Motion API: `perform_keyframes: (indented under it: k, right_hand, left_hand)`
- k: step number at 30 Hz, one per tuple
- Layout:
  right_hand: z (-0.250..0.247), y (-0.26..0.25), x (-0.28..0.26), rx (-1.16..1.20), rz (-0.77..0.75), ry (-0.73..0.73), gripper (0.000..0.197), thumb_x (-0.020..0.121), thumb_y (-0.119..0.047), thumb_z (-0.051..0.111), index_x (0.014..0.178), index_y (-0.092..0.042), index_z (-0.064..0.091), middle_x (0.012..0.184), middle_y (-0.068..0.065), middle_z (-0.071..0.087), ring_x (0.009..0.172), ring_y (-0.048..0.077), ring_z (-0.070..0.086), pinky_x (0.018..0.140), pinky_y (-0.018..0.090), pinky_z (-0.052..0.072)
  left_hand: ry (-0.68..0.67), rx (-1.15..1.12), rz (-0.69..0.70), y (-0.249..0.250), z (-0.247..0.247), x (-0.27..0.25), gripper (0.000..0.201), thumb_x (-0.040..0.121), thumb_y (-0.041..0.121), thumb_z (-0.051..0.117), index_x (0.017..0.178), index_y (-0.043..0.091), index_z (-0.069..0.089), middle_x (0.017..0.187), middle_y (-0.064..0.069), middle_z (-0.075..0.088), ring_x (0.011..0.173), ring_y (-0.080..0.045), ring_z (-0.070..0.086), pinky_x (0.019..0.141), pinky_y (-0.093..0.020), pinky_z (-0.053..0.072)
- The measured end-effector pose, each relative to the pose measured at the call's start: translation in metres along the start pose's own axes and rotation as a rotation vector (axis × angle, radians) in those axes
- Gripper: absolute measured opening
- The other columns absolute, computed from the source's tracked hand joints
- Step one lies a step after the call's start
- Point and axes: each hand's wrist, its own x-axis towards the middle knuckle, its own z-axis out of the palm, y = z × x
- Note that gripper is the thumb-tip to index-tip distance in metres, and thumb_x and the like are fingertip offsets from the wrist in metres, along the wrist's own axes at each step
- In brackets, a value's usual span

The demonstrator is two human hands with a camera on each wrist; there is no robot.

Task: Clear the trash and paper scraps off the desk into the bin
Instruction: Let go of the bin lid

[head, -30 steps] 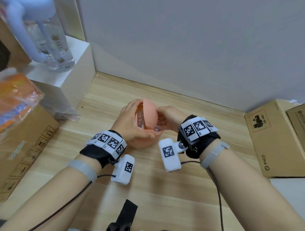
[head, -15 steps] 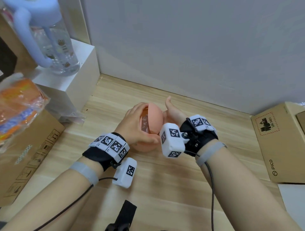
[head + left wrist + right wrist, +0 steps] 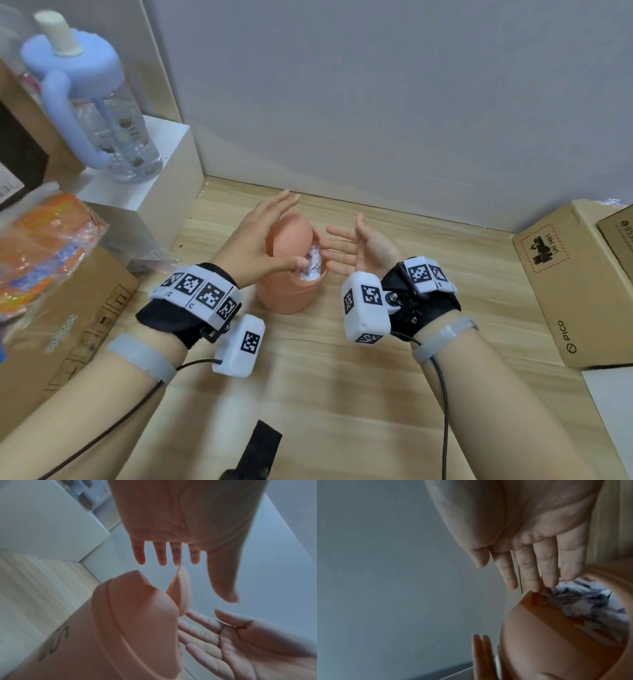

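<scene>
The small salmon-pink plastic bin [image 3: 291,291] with its swing lid tipped up stood on the wooden desk [image 3: 325,394], and the crumpled white paper scraps [image 3: 313,263] lay inside it, just under the rim. The left hand [image 3: 260,240] and right hand [image 3: 359,253] flanked the bin, both spread flat and holding nothing. The scraps looked light and soft, easily pinched or pressed down; the bin seemed light and tippable, best steadied by its body.

Contact with the bin [image 3: 289,294] has been released by both hands. The left hand [image 3: 255,245] and right hand [image 3: 359,251] are now spread flat-fingered, just beside the swing lid [image 3: 291,236]. White paper scraps [image 3: 313,263] are now exposed in the opening.
</scene>
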Motion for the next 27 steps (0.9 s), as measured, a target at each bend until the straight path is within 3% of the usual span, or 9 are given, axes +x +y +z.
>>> perform_keyframes:
  k: [3, 7, 11, 13, 16, 19, 22, 24, 27]
  right_hand:
    - [0.002, 0.009, -0.004, -0.113, -0.056, 0.147, 0.020, 0.093, -0.021, 0.045, 0.099, -0.010, 0.061, 0.086, 0.005, 0.063, 0.081, 0.016, 0.060, 0.078, 0.029, 0.050]
    - [0.006, 0.022, -0.008, -0.360, -0.100, 0.203, 0.028, 0.083, 0.006, 0.052, 0.105, -0.010, 0.058, 0.078, 0.000, 0.057, 0.079, 0.012, 0.056, 0.082, 0.030, 0.051]
    - [0.014, 0.036, 0.000, -0.507, -0.138, 0.255, 0.025, 0.076, 0.002, 0.064, 0.082, -0.022, 0.058, 0.082, -0.005, 0.052, 0.092, 0.025, 0.060, 0.093, 0.048, 0.051]
    - [0.017, 0.042, 0.006, -0.562, -0.203, 0.303, 0.023, 0.074, -0.006, 0.068, 0.076, -0.026, 0.059, 0.090, -0.005, 0.052, 0.100, 0.025, 0.059, 0.094, 0.044, 0.050]
    - [0.022, 0.046, 0.003, -0.831, -0.451, 0.369, 0.012, 0.075, -0.015, 0.070, 0.086, -0.017, 0.066, 0.106, -0.001, 0.043, 0.102, 0.016, 0.047, 0.093, 0.027, 0.038]
    - [0.031, 0.044, -0.002, -1.293, -0.712, 0.258, 0.013, 0.082, -0.023, 0.060, 0.088, -0.017, 0.070, 0.106, -0.001, 0.058, 0.107, 0.019, 0.048, 0.097, 0.033, 0.029]
    - [0.032, 0.042, 0.002, -1.634, -0.529, 0.036, 0.040, 0.095, -0.036, 0.031, 0.101, -0.018, 0.067, 0.114, 0.000, 0.065, 0.115, 0.016, 0.051, 0.111, 0.035, 0.013]
    - [0.032, 0.040, 0.006, -1.732, -0.461, -0.011, 0.059, 0.096, -0.042, 0.016, 0.105, -0.014, 0.066, 0.109, 0.008, 0.068, 0.116, 0.017, 0.052, 0.116, 0.035, 0.004]
    - [0.032, 0.039, 0.009, -1.779, -0.398, -0.065, 0.072, 0.095, -0.046, 0.006, 0.105, -0.007, 0.067, 0.099, 0.016, 0.070, 0.116, 0.018, 0.052, 0.117, 0.032, -0.006]
  left_hand:
    - [-0.002, 0.155, -0.002, -0.001, 0.005, 0.003, 0.075, 0.075, 0.039, 0.075, 0.141, 0.023, 0.043, 0.154, 0.004, 0.031, 0.138, -0.017, 0.028, 0.114, -0.037, 0.022]
    - [0.028, 0.164, -0.039, -0.008, 0.005, 0.003, 0.067, 0.080, 0.023, 0.074, 0.139, 0.017, 0.044, 0.150, -0.001, 0.037, 0.138, -0.021, 0.033, 0.111, -0.028, 0.020]
    - [0.030, 0.159, -0.049, -0.008, 0.005, 0.002, 0.065, 0.081, 0.017, 0.073, 0.139, 0.013, 0.044, 0.148, -0.005, 0.037, 0.137, -0.020, 0.033, 0.107, -0.020, 0.017]
    - [0.041, 0.151, -0.046, -0.007, 0.005, 0.001, 0.064, 0.080, 0.013, 0.073, 0.138, 0.011, 0.045, 0.148, -0.006, 0.037, 0.137, -0.021, 0.033, 0.105, -0.017, 0.016]
    - [0.048, 0.139, -0.033, -0.004, 0.007, 0.000, 0.064, 0.079, 0.011, 0.073, 0.137, 0.012, 0.046, 0.147, -0.005, 0.037, 0.133, -0.012, 0.034, 0.103, -0.014, 0.016]
    - [0.050, 0.131, -0.025, -0.004, 0.008, 0.000, 0.063, 0.079, 0.010, 0.072, 0.137, 0.012, 0.046, 0.147, -0.004, 0.036, 0.124, -0.003, 0.029, 0.103, -0.013, 0.016]
    - [0.046, 0.123, -0.018, -0.005, 0.008, 0.000, 0.063, 0.079, 0.011, 0.072, 0.137, 0.014, 0.046, 0.146, -0.003, 0.037, 0.124, -0.002, 0.030, 0.104, -0.013, 0.017]
    - [0.040, 0.129, -0.020, -0.006, 0.007, 0.001, 0.063, 0.079, 0.012, 0.072, 0.137, 0.014, 0.046, 0.146, -0.003, 0.037, 0.126, -0.004, 0.031, 0.105, -0.016, 0.018]
    - [0.035, 0.123, -0.035, -0.009, 0.004, 0.001, 0.062, 0.080, 0.013, 0.072, 0.136, 0.011, 0.046, 0.145, -0.005, 0.038, 0.131, -0.012, 0.035, 0.107, -0.018, 0.018]
